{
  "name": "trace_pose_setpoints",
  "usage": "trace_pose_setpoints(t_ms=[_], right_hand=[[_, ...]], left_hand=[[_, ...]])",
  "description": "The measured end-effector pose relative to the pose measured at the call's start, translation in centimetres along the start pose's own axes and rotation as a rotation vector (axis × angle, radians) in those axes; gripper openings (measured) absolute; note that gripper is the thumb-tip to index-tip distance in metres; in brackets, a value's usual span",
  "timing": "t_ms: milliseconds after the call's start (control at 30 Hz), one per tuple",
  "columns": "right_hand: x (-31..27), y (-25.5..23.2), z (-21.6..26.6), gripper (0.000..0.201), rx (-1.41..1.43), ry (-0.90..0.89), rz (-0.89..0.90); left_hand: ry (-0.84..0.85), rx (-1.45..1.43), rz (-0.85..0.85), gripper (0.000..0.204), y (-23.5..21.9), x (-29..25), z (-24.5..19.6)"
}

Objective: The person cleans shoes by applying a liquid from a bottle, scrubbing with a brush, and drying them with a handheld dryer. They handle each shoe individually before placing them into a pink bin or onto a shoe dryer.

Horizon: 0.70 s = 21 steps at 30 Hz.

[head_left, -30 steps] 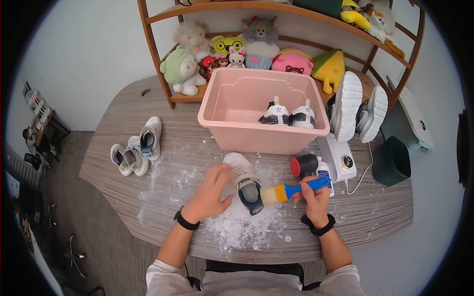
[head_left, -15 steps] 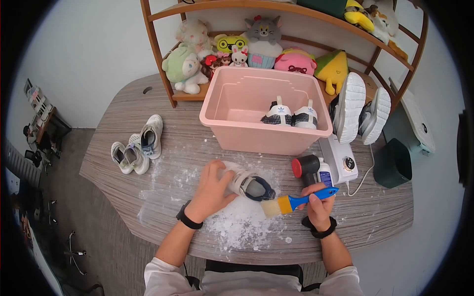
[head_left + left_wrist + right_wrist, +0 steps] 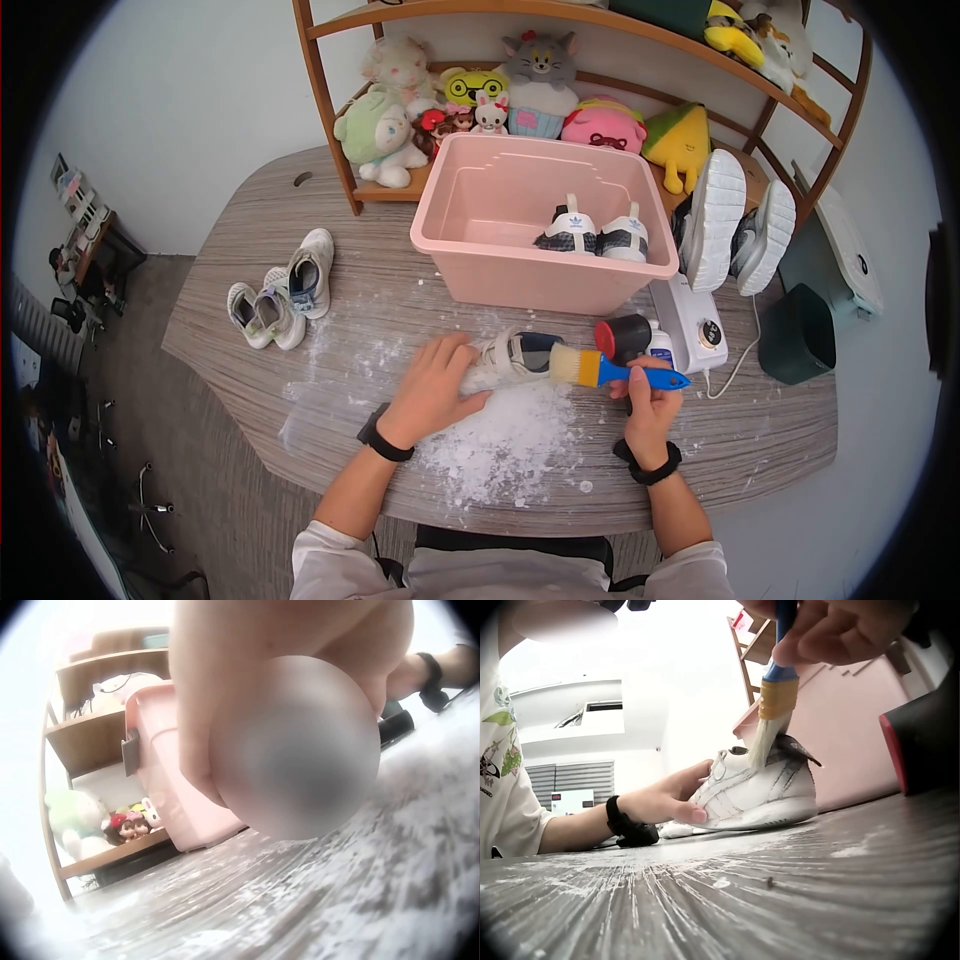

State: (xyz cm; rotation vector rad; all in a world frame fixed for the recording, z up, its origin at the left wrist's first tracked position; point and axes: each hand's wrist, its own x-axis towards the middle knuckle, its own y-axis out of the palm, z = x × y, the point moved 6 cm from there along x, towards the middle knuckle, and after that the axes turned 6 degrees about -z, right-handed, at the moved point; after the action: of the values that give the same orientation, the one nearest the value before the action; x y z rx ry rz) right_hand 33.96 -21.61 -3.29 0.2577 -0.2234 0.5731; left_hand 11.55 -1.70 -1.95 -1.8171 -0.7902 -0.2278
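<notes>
On the table lies a white sneaker (image 3: 508, 352) with a dark blue lining, its heel turned to the right. My left hand (image 3: 430, 390) grips it over the toe; in the right wrist view the thumb lies along its near side. In my right hand (image 3: 652, 408) is a paintbrush (image 3: 628, 375) with a blue handle, a yellow band and pale bristles. The bristles meet the shoe (image 3: 769, 791) near its ankle opening in the right wrist view. White powder (image 3: 505, 440) is spread over the table in front of the shoe. A blurred disc covers much of the left wrist view.
Behind stands a pink bin (image 3: 545, 280) holding a pair of white and black shoes (image 3: 597, 240). At right are a black and red object (image 3: 622, 337), a white bottle (image 3: 660, 345) and a white shoe dryer (image 3: 693, 325) bearing two shoes (image 3: 718, 220). Several small shoes (image 3: 285, 300) sit at left.
My left hand has taken hold of the sneaker's toe and turned the shoe so its heel swings from the front to the right. The brush has followed the heel opening.
</notes>
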Motion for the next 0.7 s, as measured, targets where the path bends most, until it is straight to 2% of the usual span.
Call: trace_pose_setpoints(t_ms=[133,200,300,433,500,633,700], right_hand=[[0.1,-1.0,0.0,0.015,0.009,-0.047,-0.057],[-0.3,-0.6,0.3,0.013,0.084,-0.088,0.089],[-1.0,0.8,0.6,0.012,0.029,-0.048,0.175],[-0.4,0.8,0.2,0.013,0.005,-0.013,0.135],[0.1,0.0,-0.1,0.015,-0.020,0.033,0.001],[0.6,-0.5,-0.2,0.016,-0.024,0.032,-0.018],[0.4,-0.4,0.1,0.016,0.008,-0.015,-0.008]], left_hand=[[-0.004,-0.046,-0.037,0.055,-0.2,0.1,0.1],[-0.007,-0.058,-0.048,0.054,-0.5,0.1,-0.3],[-0.016,-0.076,-0.056,0.054,-0.5,0.0,-0.5],[-0.013,-0.102,-0.086,0.054,-0.7,0.0,-0.7],[-0.048,-0.113,-0.059,0.055,-0.4,-0.1,-0.5],[-0.137,-0.183,0.023,0.060,-0.7,-0.1,-0.2],[-0.126,-0.184,0.029,0.063,-0.8,0.0,0.0]])
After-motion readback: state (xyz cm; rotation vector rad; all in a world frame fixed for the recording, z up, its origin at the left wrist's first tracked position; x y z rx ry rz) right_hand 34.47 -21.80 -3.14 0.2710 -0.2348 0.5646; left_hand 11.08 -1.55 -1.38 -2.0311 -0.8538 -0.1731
